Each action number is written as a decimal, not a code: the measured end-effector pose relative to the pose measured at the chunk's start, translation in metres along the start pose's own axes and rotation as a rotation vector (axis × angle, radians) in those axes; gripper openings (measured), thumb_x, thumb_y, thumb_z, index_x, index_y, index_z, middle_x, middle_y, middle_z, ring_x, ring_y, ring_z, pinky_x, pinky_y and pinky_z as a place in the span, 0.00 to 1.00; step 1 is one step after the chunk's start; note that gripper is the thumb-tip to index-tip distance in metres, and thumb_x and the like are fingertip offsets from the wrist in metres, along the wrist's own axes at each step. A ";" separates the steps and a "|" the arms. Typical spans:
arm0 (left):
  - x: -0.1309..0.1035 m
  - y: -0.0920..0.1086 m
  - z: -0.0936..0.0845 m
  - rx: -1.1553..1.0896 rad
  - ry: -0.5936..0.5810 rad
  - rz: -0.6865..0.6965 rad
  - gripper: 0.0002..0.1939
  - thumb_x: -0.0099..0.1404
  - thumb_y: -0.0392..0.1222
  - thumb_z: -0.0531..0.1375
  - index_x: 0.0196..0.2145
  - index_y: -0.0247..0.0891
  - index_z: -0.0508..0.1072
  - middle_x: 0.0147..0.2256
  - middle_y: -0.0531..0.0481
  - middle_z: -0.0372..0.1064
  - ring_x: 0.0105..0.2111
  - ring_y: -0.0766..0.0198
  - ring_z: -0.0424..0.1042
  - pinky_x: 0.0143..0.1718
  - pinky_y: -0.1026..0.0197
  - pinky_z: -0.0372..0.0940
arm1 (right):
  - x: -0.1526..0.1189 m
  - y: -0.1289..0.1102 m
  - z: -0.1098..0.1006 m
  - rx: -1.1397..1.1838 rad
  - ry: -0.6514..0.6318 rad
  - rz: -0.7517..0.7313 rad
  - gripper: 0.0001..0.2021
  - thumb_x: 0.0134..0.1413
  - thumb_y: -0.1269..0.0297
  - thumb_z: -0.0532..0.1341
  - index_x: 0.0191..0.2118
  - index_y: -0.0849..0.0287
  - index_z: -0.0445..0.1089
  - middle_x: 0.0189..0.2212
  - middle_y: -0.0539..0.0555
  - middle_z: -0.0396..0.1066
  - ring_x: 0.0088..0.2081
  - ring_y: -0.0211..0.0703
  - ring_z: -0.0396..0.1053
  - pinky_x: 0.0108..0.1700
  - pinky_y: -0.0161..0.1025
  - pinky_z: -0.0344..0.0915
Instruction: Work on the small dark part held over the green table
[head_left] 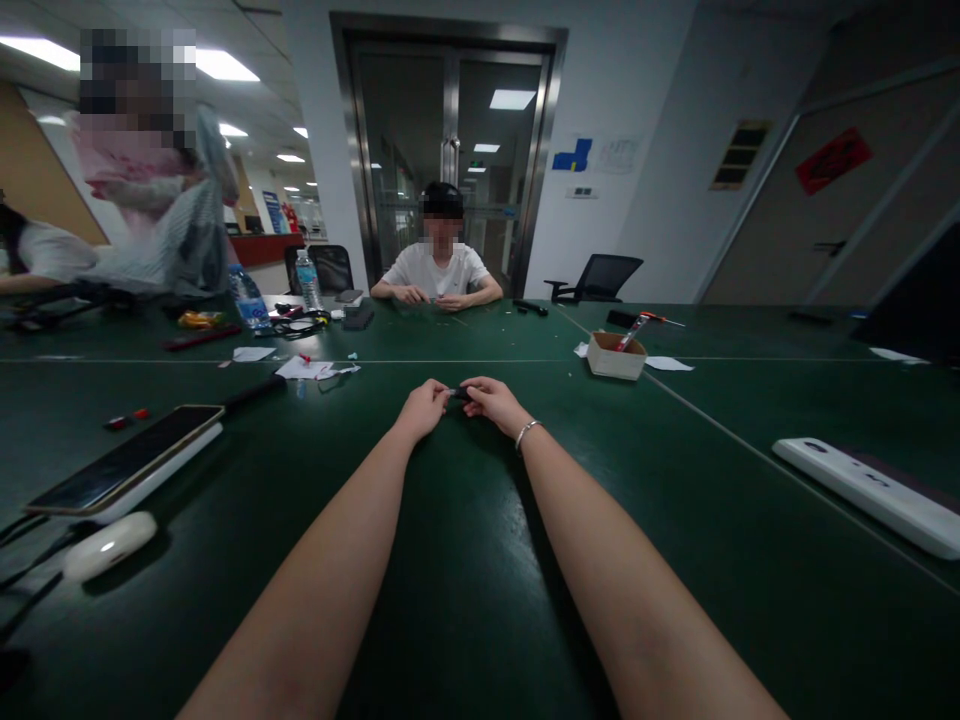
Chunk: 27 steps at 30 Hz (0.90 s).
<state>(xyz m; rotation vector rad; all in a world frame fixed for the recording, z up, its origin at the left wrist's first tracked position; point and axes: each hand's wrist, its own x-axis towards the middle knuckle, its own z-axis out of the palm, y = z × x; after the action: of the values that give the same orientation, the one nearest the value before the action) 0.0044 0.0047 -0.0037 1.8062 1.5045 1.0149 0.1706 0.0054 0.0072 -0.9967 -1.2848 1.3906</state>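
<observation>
Both hands meet over the middle of the green table [465, 560]. My right hand [491, 402], with a silver bracelet at the wrist, pinches a small black object [460, 393]. Close beside it on the left, my left hand [426, 408] has its fingertips closed on a small light piece [450, 392] at the end of the black object. The two pieces touch or nearly touch; the exact contact is too small to make out.
A phone [131, 455] on a white block and a white oval device [110, 546] lie left. Paper scraps [307, 369] and bottles [249, 298] stand beyond. A small box [616, 356] and a white power strip [862, 490] are right. A person [439, 265] sits opposite.
</observation>
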 end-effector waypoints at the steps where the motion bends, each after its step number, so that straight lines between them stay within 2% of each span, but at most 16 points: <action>1: 0.000 0.001 0.000 0.023 0.003 -0.007 0.10 0.65 0.44 0.53 0.40 0.37 0.69 0.33 0.49 0.72 0.27 0.67 0.70 0.31 0.64 0.63 | 0.000 0.000 0.000 0.000 0.000 -0.001 0.07 0.58 0.79 0.55 0.37 0.64 0.69 0.23 0.51 0.70 0.20 0.32 0.69 0.23 0.28 0.69; 6: 0.004 0.002 0.000 0.130 0.041 -0.047 0.14 0.67 0.48 0.48 0.37 0.37 0.68 0.28 0.48 0.70 0.27 0.64 0.70 0.29 0.63 0.60 | -0.002 -0.002 0.000 0.027 0.019 0.012 0.08 0.59 0.80 0.53 0.37 0.64 0.67 0.24 0.51 0.69 0.19 0.32 0.69 0.23 0.29 0.69; 11: 0.004 0.004 -0.005 0.073 0.056 -0.151 0.19 0.69 0.51 0.44 0.37 0.37 0.68 0.31 0.46 0.71 0.26 0.65 0.70 0.28 0.63 0.60 | -0.003 -0.003 -0.001 0.069 0.017 0.015 0.08 0.60 0.79 0.53 0.39 0.63 0.66 0.25 0.51 0.69 0.20 0.31 0.69 0.24 0.30 0.70; 18: -0.001 0.006 -0.002 0.200 0.007 -0.086 0.19 0.68 0.52 0.44 0.35 0.38 0.68 0.34 0.45 0.72 0.30 0.63 0.70 0.31 0.62 0.60 | -0.001 -0.002 0.001 -0.031 -0.031 0.019 0.08 0.57 0.79 0.57 0.40 0.63 0.69 0.23 0.49 0.68 0.20 0.30 0.68 0.23 0.28 0.69; 27: 0.004 -0.002 0.001 0.111 0.002 -0.072 0.21 0.66 0.55 0.46 0.31 0.38 0.70 0.32 0.46 0.72 0.27 0.63 0.68 0.29 0.63 0.60 | 0.003 0.004 -0.002 -0.035 -0.047 -0.019 0.07 0.55 0.77 0.60 0.39 0.63 0.71 0.23 0.50 0.70 0.21 0.31 0.69 0.23 0.28 0.70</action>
<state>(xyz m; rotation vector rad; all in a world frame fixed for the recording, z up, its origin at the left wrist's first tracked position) 0.0046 0.0087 -0.0057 1.8124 1.6439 0.9148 0.1720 0.0086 0.0034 -0.9786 -1.3536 1.3885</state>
